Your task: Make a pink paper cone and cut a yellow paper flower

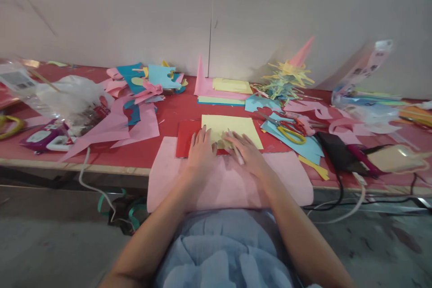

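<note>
A pale yellow sheet of paper (236, 122) lies over a red sheet (184, 138), and both rest on a large pink sheet (222, 189) that hangs over the table's front edge. My left hand (200, 150) is laid flat with fingers stretched, pressing on the red sheet and the yellow paper's left edge. In my right hand (251, 155) is a slim pale pen or pencil (240, 158), slanting between the fingers. Between both hands sits a small pale yellow paper shape (222, 142), partly covered by my fingertips.
Right of the hands lie yellow-handled scissors (292, 135), blue paper (308, 146) and a black box (340, 153) with cables. Behind stands a paper-fringed cone (290, 76). Pink scraps (140, 126), a plastic bag (72, 99) and a purple-white device (47, 137) are leftward.
</note>
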`<state>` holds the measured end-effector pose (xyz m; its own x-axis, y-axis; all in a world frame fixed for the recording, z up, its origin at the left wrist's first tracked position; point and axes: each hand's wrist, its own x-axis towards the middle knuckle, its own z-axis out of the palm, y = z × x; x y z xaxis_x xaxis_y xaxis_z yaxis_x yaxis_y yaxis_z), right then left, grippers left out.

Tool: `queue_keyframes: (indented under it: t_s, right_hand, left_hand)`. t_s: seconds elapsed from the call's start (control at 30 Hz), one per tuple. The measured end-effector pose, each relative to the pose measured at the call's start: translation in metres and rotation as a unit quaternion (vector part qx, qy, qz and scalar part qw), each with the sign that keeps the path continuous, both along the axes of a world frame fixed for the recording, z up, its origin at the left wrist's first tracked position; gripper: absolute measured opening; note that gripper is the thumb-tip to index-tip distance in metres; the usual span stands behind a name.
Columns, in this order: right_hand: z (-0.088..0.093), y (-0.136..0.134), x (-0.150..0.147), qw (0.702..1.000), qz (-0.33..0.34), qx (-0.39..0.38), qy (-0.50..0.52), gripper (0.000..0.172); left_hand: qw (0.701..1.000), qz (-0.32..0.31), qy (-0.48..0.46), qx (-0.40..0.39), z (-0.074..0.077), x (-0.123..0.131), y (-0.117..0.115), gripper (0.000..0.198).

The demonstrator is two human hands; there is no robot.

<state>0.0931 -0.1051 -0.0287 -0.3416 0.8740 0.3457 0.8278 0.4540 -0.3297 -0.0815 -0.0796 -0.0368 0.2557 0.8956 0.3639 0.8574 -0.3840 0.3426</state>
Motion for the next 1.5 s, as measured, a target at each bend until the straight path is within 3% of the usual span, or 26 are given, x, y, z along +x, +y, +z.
queue_keyframes:
  t_s: [0.23,0.43,0.57,0.73,0.87,1.13,1.3,1.4,1.5]
  right_hand:
    - [-0.001,0.001,0.001,1.0,0.0,0.004,-0.006,0.036]
    - [-0.003,0.001,-0.001,1.0,-0.006,0.015,0.009,0.031]
    - [-0.002,0.002,-0.002,0.999,-0.009,0.021,0.034,0.03]
    - [-0.001,0.001,0.0,0.992,-0.059,0.069,0.09,0.029]
    - [-0.005,0.002,0.004,0.989,-0.12,0.065,0.063,0.026]
    - [-0.01,0.005,0.006,0.989,-0.124,0.05,0.069,0.028]
    - [0.016,0.0,-0.012,0.951,-0.17,0.107,0.235,0.033]
    - [0.032,0.0,-0.033,0.914,-0.145,0.068,0.372,0.032]
    - [0.032,0.009,-0.051,0.88,-0.122,-0.023,0.459,0.036]
  left_hand:
    - [0.991,-0.123,0.049,0.009,0.004,-0.007,-0.009,0.037]
    - [0.997,-0.059,0.05,-0.025,0.012,-0.036,-0.009,0.036]
    - [0.996,-0.033,0.071,-0.03,0.012,-0.048,-0.001,0.053]
    - [0.996,-0.036,0.067,-0.046,0.008,-0.048,0.001,0.051]
    - [0.996,-0.04,0.054,-0.057,0.01,-0.049,0.001,0.047]
    - [0.996,-0.025,0.066,-0.047,0.011,-0.05,0.001,0.043]
    - [0.996,-0.025,0.066,-0.045,0.011,-0.05,0.001,0.042]
    - [0.996,-0.023,0.074,-0.04,0.011,-0.05,0.0,0.042]
    - [0.997,-0.017,0.067,-0.029,0.009,-0.049,0.0,0.041]
